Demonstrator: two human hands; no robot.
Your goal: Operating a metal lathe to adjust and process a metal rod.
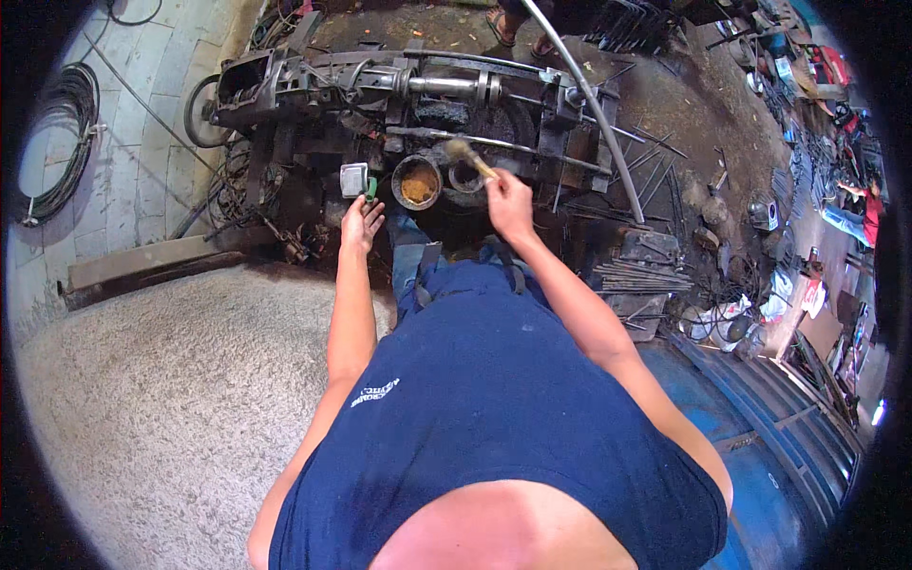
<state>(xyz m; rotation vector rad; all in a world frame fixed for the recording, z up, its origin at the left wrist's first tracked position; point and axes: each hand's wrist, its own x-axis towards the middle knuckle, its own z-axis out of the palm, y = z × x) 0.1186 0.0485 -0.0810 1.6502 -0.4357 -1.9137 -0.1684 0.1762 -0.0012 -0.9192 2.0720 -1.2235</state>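
Observation:
My right hand grips the wooden handle of a brush, its pale bristles pointing up and left toward the machine. Below the bristles stands a round, dark-rimmed container; what is in it is hard to make out. Beside it, to the left, a round tin holds orange-brown material. My left hand is raised left of the tin, its thumb and fingers around the lower end of a green lever. That lever sits at the side of a small grey-white box.
A long greasy machine with a metal shaft stretches across the far side. A pale rod slants over its right end. Metal rods are piled at right. Another person's sandaled foot stands beyond. A coiled black hose hangs left.

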